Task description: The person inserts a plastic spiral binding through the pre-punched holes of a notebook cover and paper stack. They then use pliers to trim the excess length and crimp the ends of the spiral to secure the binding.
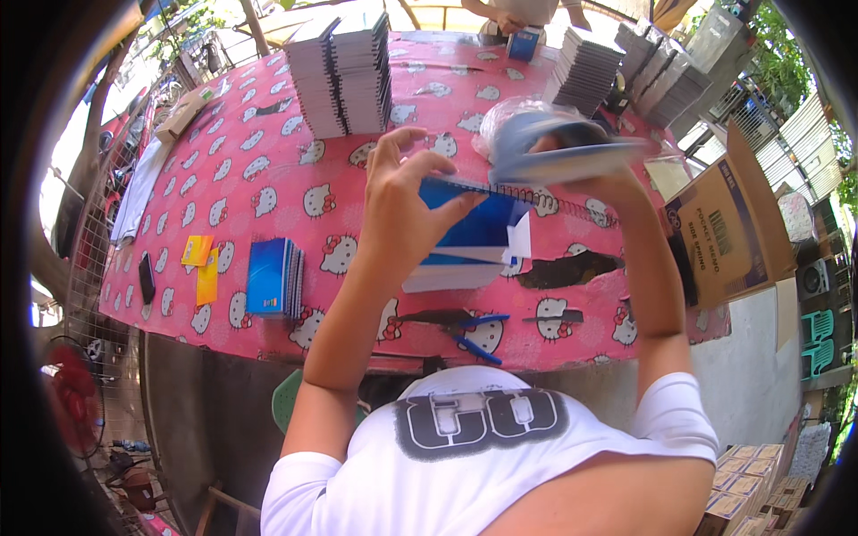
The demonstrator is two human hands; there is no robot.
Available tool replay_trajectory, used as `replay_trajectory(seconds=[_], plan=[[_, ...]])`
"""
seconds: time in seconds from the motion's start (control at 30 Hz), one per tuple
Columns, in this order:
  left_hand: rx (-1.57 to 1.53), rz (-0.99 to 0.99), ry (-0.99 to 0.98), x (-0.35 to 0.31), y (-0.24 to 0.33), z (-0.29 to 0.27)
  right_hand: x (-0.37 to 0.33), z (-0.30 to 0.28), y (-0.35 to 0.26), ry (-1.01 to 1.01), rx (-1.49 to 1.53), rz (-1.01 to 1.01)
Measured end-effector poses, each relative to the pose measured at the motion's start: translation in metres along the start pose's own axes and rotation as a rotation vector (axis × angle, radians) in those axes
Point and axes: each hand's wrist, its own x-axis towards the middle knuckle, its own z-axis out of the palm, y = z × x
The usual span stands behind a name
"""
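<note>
The central blue notebook cover [472, 223] looks glossy, the tablecloth [288, 207] smooth plastic, the box [731, 228] matt cardboard.

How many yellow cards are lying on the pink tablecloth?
2 visible: the farther yellow card and the nearer yellow card, both between the phone and the blue notebook stack. More may be hidden underneath.

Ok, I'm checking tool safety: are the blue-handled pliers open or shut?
Open: the pliers lie with their two blue handles spread apart in a V; the jaws are too small to judge.

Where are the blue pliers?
In the head view, the pliers lie near the front edge of the table, slightly right of centre, just in front of the blue notebook stack.
</note>
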Motion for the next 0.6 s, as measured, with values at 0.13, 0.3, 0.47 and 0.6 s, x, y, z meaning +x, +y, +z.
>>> replay_trajectory(seconds=[0.13,0.3,0.47,0.6], plan=[[-0.281,-0.271,-0.093,-0.01,-0.005,-0.001,0.001,0.003,-0.003,0.005,0.334,0.072],[-0.486,-0.426,-0.094,-0.009,-0.01,0.002,0.028,0.015,0.01,0.007,-0.438,0.048],[-0.863,-0.551,0.072,-0.018,-0.02,0.003,0.034,0.031,-0.017,0.0,-0.313,0.003],[-0.932,-0.628,0.121,-0.024,-0.021,0.007,0.042,0.018,0.0,-0.104,0.277,0.163]])
